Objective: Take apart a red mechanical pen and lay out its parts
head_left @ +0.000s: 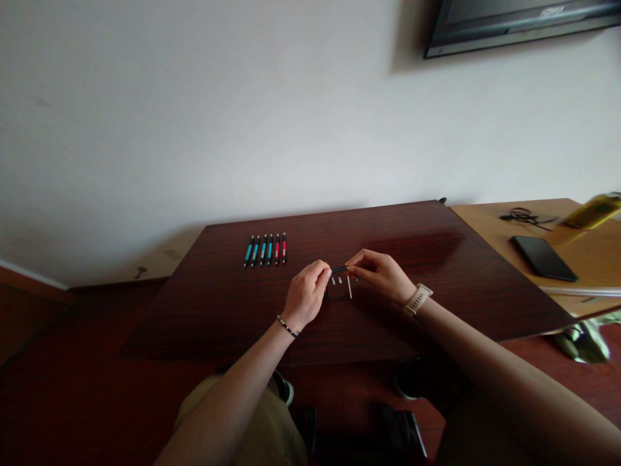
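Observation:
My left hand and my right hand are closed at the fingertips on opposite ends of a dark pen barrel, held level above the table. Just below it lie two small whitish pen pieces and a thin white stick-like part, perhaps a refill. Another tiny piece rests by my right fingers. Beside my left hand a dark part is mostly hidden. Farther left, several assembled pens stand side by side in a row, some with blue bands and two with red.
The dark wooden table stands against a white wall. At its right, a lighter desk carries a black phone, a coiled cable and a yellow bottle-like object. A screen hangs above.

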Tool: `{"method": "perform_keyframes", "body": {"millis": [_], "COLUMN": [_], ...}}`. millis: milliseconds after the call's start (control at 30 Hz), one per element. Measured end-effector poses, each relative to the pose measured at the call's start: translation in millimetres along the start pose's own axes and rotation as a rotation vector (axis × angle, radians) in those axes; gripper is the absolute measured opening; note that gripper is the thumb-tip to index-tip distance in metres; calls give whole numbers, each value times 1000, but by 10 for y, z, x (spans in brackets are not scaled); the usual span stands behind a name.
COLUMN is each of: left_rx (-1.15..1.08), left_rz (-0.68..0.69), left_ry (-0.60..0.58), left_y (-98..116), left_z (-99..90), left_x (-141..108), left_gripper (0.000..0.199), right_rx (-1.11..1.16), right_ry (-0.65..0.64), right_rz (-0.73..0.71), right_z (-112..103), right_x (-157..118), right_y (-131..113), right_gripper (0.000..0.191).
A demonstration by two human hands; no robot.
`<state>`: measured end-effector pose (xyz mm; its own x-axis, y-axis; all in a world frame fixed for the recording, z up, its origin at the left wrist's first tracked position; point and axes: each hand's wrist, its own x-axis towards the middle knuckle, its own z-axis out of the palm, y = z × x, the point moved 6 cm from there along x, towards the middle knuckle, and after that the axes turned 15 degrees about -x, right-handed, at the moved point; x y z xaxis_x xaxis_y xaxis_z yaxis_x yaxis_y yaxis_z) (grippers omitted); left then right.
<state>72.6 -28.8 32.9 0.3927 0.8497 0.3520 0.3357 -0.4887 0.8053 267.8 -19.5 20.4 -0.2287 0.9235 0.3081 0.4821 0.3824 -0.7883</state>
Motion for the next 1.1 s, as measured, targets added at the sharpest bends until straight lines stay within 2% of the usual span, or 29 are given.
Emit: {"method": "perform_keyframes", "body": {"millis": [233,467,767,933,1100], "left_rx": [-33,-52,-31,-9,-21], "left_rz": [-68,-48,-31,-26,-19], "left_ry": [33,40,58,51,47], "left_y": [-67,-77,-47,-32,-33], "left_z": [-3,-6,-16,-15,-12], "left_x": [-4,-25,-16,-16,-22], "left_gripper": [43,17,17,23,16], "right_rx": [-30,-12,-24,-23,-20], "right_ry": [4,29,31,28,23], "right_rz": [-24,4,3,-1,5], "right_z": [8,-8,-16,-13,-10], "right_x": [9,10,4,6,5], "right_y": [-21,31,-3,-2,-1], "right_gripper": [28,27,26,25,26]}}
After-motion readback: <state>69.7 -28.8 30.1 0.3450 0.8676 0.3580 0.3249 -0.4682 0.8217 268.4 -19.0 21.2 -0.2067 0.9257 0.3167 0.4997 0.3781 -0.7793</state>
